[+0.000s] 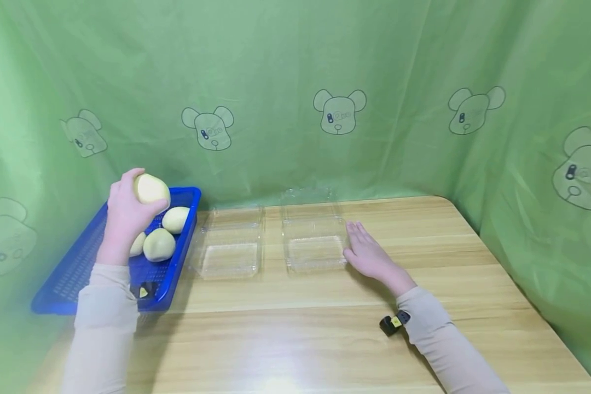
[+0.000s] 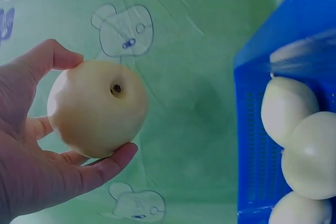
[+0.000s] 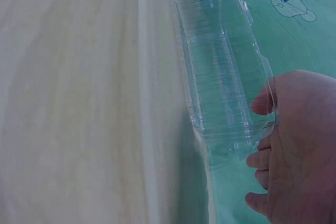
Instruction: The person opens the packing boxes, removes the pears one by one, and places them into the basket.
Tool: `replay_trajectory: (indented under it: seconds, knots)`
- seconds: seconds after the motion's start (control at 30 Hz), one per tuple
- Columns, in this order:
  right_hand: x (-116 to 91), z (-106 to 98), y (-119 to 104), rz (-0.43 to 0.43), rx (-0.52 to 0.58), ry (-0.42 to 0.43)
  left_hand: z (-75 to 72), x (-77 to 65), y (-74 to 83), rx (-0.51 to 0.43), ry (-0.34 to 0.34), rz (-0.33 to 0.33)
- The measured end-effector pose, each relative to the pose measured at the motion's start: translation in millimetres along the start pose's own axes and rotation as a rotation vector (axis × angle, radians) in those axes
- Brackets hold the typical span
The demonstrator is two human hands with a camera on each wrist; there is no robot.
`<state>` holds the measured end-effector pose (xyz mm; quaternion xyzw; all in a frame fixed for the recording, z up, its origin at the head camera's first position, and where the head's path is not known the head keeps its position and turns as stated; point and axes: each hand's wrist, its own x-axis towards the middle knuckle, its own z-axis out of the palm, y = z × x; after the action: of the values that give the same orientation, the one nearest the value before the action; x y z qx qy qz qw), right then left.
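My left hand (image 1: 128,210) holds a pale yellow pear (image 2: 100,109) in the air above the blue basket (image 1: 182,282), thumb and fingers spread round its sides. Several more pears (image 1: 160,244) lie inside that basket. At the right side of a clear plastic clamshell box (image 1: 315,249), my right hand (image 1: 370,253) has its fingers extended. The right wrist view shows the thumb (image 3: 264,100) at the box's rim; whether it presses there I cannot tell. A second clear box (image 1: 230,260) stands with its lid up between the basket and the first box.
Both boxes sit on a wooden table (image 1: 295,339) near its back edge, lids leaning toward a green curtain (image 1: 276,60) with bear-head prints. The curtain also runs along the left and right sides. A small black device (image 1: 393,323) is strapped at the right wrist.
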<state>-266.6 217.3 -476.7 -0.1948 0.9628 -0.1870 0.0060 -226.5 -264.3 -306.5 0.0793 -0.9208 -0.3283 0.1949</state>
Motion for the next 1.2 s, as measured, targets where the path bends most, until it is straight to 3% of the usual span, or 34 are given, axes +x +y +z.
replay_trajectory:
  seconds: [0.57, 1.2]
  knots:
    - [-1, 2, -3, 0.006, -0.004, -0.004, 2.5, 11.7, -49.9, -0.015, 0.037, -0.155]
    - [1, -1, -2, 0.008, -0.005, 0.002, -0.2, 18.9, -86.5, -0.045, 0.002, -0.22]
